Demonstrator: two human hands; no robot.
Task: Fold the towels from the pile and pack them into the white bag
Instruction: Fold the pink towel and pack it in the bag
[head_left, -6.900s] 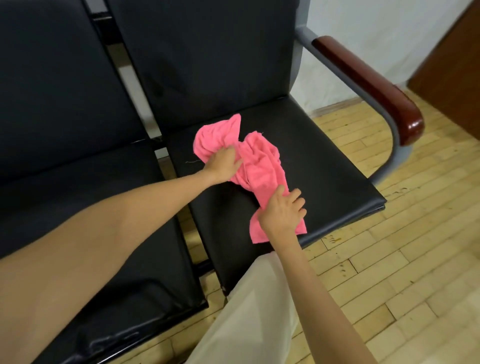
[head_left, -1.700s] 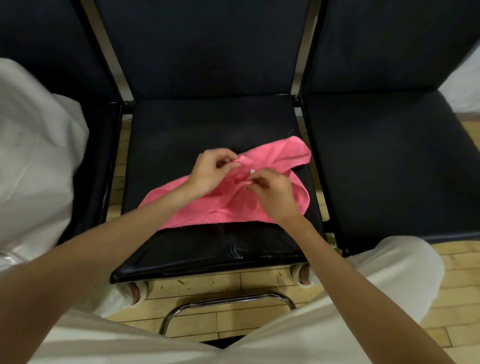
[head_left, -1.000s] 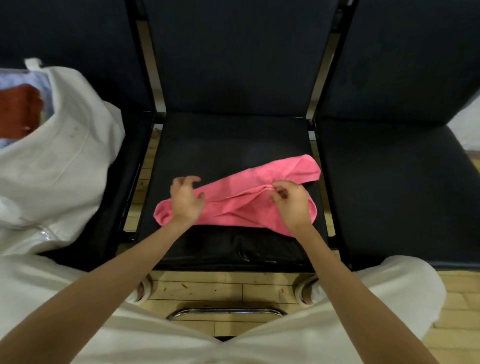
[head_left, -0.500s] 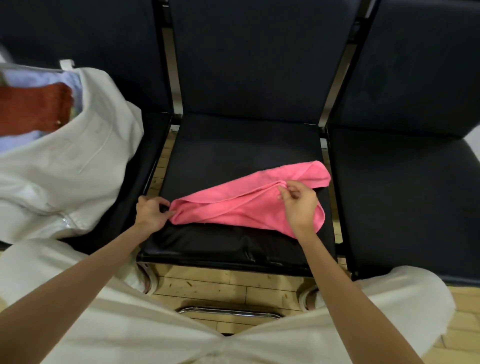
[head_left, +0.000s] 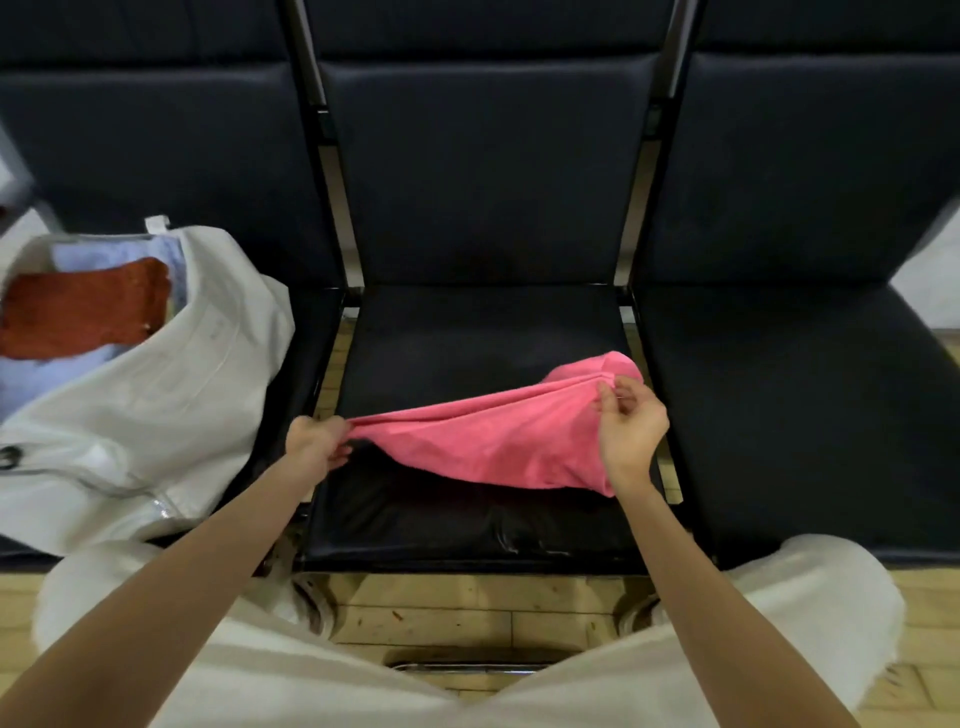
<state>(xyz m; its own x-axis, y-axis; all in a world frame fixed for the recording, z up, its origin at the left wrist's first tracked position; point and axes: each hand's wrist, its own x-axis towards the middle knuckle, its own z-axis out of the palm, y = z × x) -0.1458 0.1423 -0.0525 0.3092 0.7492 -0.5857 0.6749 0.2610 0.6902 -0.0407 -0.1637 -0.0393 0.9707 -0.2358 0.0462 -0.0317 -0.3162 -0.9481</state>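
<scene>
Stretching across the middle black seat, the pink towel runs left to right between both hands: left hand pinches its left end, right hand its right. The white bag lies nearer the left hand.

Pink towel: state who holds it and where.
Both hands hold the pink towel: the left hand pinches its left end, the right hand its upper right edge.

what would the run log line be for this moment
step: folding | left hand: pinches pink terry towel end | right hand: pinches other end | towel: stretched above black seat | white fabric bag: open, left seat
</scene>
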